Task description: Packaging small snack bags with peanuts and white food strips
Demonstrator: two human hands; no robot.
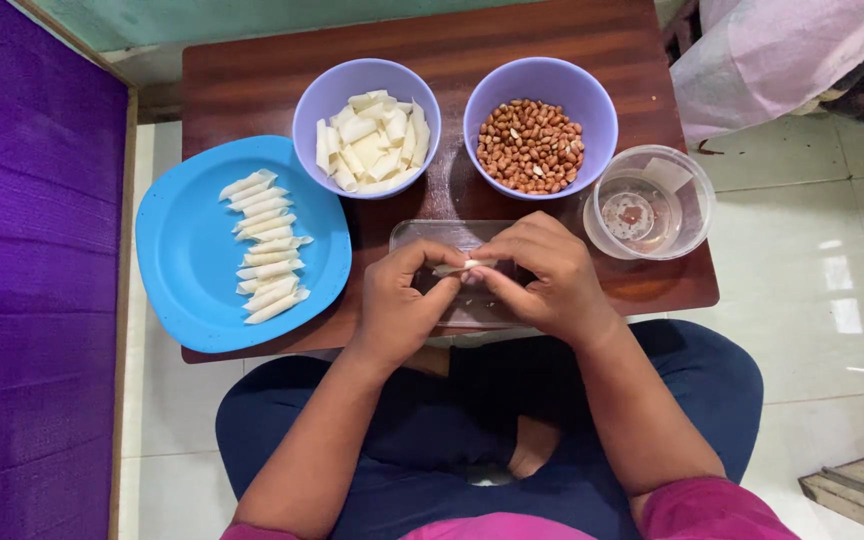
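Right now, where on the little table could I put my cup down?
The bare wood of the table behind the blue plate, left of the bowl of white pieces, is free. The front is crowded around both hands and the clear tub.

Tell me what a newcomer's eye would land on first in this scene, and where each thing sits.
First, the left hand and right hand meeting at the table's near edge, pinching a small white wrapper piece over a clear tray. Next, the bright blue plate on the left, with a column of rolled white pieces. Behind the hands stand two lilac bowls: white wrappers in the left one, peanuts in the right.
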